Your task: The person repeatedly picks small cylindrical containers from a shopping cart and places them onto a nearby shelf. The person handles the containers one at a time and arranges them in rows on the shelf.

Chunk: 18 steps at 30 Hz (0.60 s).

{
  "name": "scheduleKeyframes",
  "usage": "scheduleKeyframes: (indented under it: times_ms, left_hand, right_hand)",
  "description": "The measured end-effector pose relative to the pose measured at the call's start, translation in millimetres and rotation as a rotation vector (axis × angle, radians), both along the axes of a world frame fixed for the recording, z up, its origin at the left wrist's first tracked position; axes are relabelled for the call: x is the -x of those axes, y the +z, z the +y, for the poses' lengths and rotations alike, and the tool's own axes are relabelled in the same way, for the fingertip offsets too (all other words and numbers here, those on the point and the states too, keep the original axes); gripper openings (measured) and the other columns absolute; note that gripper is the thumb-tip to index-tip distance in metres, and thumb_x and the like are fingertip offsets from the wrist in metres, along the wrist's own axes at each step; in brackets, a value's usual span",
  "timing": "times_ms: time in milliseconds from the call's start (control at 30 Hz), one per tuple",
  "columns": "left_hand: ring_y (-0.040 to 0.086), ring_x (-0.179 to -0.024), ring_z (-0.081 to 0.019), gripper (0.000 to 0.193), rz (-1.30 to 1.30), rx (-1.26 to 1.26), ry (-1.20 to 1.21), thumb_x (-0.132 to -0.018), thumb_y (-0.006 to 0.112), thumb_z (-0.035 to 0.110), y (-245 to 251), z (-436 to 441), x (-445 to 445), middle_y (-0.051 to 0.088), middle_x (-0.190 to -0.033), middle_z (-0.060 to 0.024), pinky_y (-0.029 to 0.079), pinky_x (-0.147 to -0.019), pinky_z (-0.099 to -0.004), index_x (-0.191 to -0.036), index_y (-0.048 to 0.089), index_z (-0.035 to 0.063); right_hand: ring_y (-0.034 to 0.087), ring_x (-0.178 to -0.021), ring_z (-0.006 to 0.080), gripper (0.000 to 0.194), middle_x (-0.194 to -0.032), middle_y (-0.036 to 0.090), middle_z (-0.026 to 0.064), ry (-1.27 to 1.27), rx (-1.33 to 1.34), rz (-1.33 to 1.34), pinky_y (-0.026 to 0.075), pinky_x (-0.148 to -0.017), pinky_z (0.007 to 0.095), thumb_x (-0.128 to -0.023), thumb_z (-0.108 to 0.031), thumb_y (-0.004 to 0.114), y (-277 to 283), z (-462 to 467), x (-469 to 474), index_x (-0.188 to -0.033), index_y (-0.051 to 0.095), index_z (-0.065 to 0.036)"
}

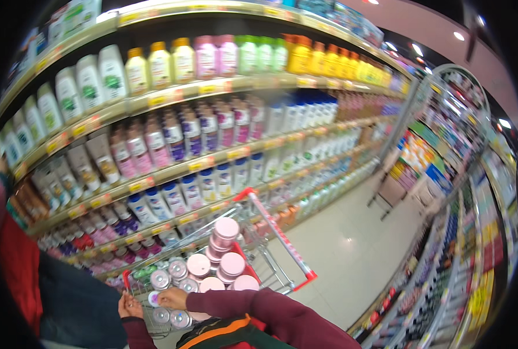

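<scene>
A metal shopping cart (pixel 281 237) with red corners stands before me, filled with pink-lidded round jars (pixel 226 227) and several clear-topped round containers (pixel 160 279). Over the cart's near part is my right hand (pixel 174 299), its fingers bent at a small white and purple round item (pixel 154 299); whether it grips this item is unclear. My left hand (pixel 130 305) is at the cart's left edge, fingers curled together; whether they hold anything cannot be made out. Both arms wear maroon sleeves.
Long shelves (pixel 237 152) of bottles rise beyond the cart. At the left edge stands a person in red and dark clothing (pixel 76 301). Another stocked shelf (pixel 455 261) lines the right side, with pale tiled floor (pixel 346 244) between. A display stand (pixel 392 187) is farther down the aisle.
</scene>
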<state>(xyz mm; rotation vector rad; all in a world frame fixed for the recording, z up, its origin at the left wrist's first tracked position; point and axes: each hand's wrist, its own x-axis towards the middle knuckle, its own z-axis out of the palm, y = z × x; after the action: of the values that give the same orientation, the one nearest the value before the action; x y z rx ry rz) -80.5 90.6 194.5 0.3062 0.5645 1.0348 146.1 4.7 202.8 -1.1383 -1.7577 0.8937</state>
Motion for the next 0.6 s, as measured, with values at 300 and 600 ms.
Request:
scheduleKeyframes:
  times_ms: [300, 600]
  left_hand:
    - [0.058, -0.072, -0.0160, 0.020, -0.249, -0.276, -0.250, -0.084, 0.049, 0.015, 11, 29, -3, 0.061, -0.083, -0.0034, 0.049, -0.062, -0.0282, -0.099, 0.056, 0.0049]
    - [0.057, -0.091, -0.0246, 0.032, -0.158, 0.052, 0.177, -0.087, 0.042, 0.026, 73, 8, -10, 0.057, -0.111, -0.0076, 0.047, -0.075, -0.0384, -0.110, 0.052, 0.0064]
  right_hand:
    - [0.059, -0.075, 0.0242, 0.015, -0.081, 0.060, 0.0092, -0.026, -0.200, 0.067, 0.047, -0.064, 0.0338, -0.079, -0.019, 0.057, 43, 23, 3, -0.086, 0.060, -0.006]
    - [0.059, -0.080, 0.0172, 0.022, -0.087, 0.062, 0.0076, -0.065, -0.116, 0.084, 0.047, -0.066, 0.0281, -0.082, -0.022, 0.059, 82, 41, 19, -0.097, 0.061, -0.006]
